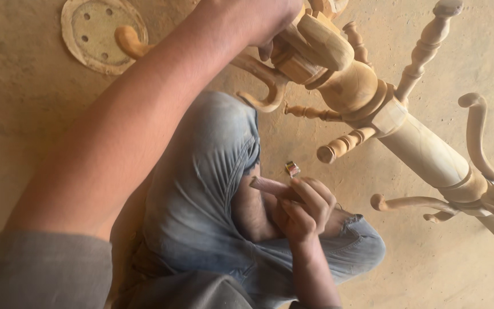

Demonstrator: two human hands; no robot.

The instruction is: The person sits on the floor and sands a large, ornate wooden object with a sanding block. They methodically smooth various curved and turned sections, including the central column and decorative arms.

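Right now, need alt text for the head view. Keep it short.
Seen from above, a person sitting on a dusty floor grips the top of a turned wooden coat stand with the left hand while the right hand holds a small folded piece of sandpaper above a knee in torn jeans. A round perforated disc lies on the floor.

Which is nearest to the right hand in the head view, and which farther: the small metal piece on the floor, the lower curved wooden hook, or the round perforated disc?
From the right hand:
1. Small metal piece, on the floor just above the hand.
2. Lower curved wooden hook, out to the right on the turned wooden stand.
3. Round perforated disc, far up at top left.
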